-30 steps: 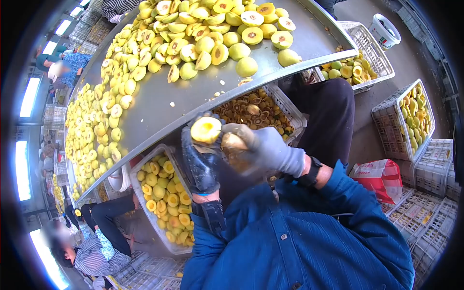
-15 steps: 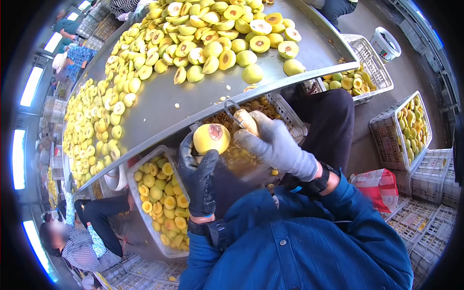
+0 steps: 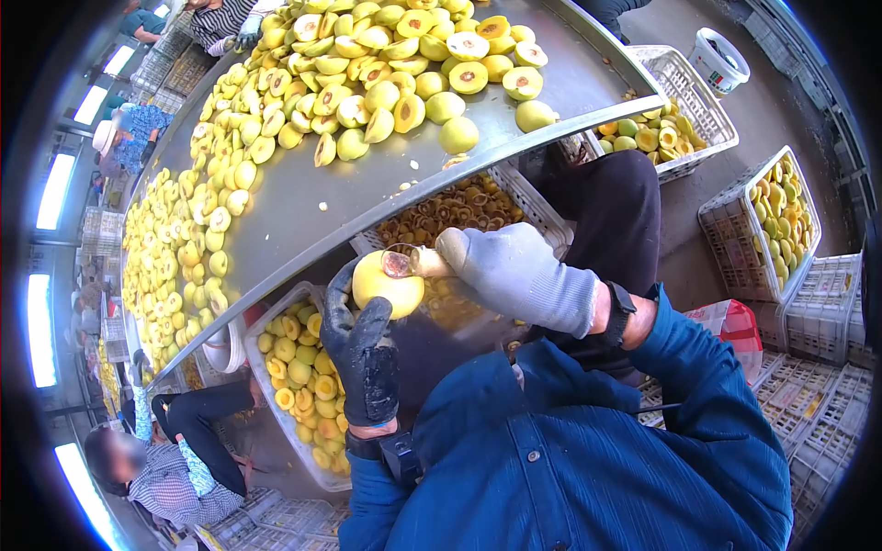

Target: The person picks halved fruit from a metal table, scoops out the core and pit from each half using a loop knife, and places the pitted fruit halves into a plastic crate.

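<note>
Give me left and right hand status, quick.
Left hand: closed, holding a yellow fruit.
Right hand: closed, holding a looped tool by its handle, loop at the fruit.

fruit halves point(image 3: 354, 112) on table point(image 3: 358, 181), crate point(image 3: 537, 202) beneath near edge

No text can be read for certain: the small marks on the side of the white bucket point(image 3: 712, 67) and the print on the red-and-white bag point(image 3: 740, 332) are too small or blurred.
</note>
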The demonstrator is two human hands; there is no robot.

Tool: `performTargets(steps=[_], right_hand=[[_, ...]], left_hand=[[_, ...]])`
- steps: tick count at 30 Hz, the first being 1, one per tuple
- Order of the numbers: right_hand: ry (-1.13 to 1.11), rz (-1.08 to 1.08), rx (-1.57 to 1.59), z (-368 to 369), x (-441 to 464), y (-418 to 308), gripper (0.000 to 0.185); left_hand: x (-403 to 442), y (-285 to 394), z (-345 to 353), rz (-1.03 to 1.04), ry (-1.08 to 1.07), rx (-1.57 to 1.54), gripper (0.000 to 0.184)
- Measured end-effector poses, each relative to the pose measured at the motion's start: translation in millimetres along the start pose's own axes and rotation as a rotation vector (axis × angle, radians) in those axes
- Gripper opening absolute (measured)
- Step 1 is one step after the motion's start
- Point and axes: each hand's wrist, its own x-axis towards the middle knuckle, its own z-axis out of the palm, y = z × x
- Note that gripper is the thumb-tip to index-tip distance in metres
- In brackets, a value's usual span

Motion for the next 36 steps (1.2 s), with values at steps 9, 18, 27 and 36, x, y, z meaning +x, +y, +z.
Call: performTargets(steps=[9,18,27,36], right_hand=[[0.038,0.103,-0.018,21.2,-1.3,28.7,0.014],[0.034,-0.044,0.035,2.5,4.8,13.8,0.018],[0.025,-0.16,0.138,-11.7,-4.6,0.1,0.016],[-0.072,-0.134,0.078,-12.6,-7.9,3.0,0.029]], left_hand=[[-6.3,0.3,-10.5,0.046,0.036,0.094,0.051],[-6.5,4.3,-21.0,-0.05,-0.081,0.044,0.049],[-0.7,14.4,-12.7,-0.126,-0.133,-0.11,0.057],[0.1,7.6,-21.8,-0.083,-0.261,-0.02,0.048]])
